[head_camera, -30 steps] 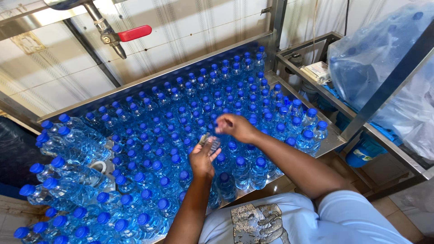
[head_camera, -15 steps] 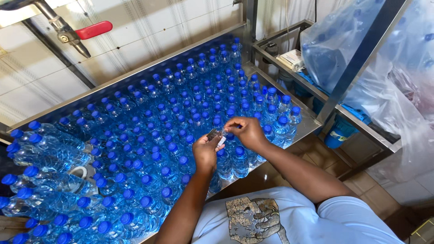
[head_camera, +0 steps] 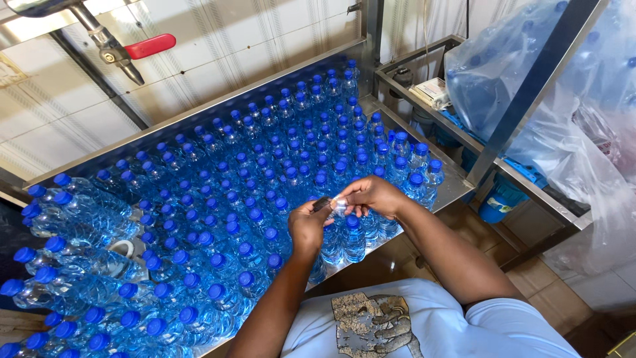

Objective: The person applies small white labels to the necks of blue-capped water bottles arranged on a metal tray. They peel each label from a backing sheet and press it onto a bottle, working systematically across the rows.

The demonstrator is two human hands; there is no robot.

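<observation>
Overhead, a red-handled valve [head_camera: 142, 48] hangs above the worktop [head_camera: 457, 185] crowded with blue-capped water bottles [head_camera: 218, 199]. Near the worktop's front edge, the left hand [head_camera: 308, 225] and right hand [head_camera: 371, 195] meet, fingers pinched together on a small clear plastic piece [head_camera: 331, 205] held over the bottles.

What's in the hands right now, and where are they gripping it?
Both the left hand and the right hand pinch a small clear piece by its ends, above the blue-capped bottles. What it is cannot be told.
</observation>
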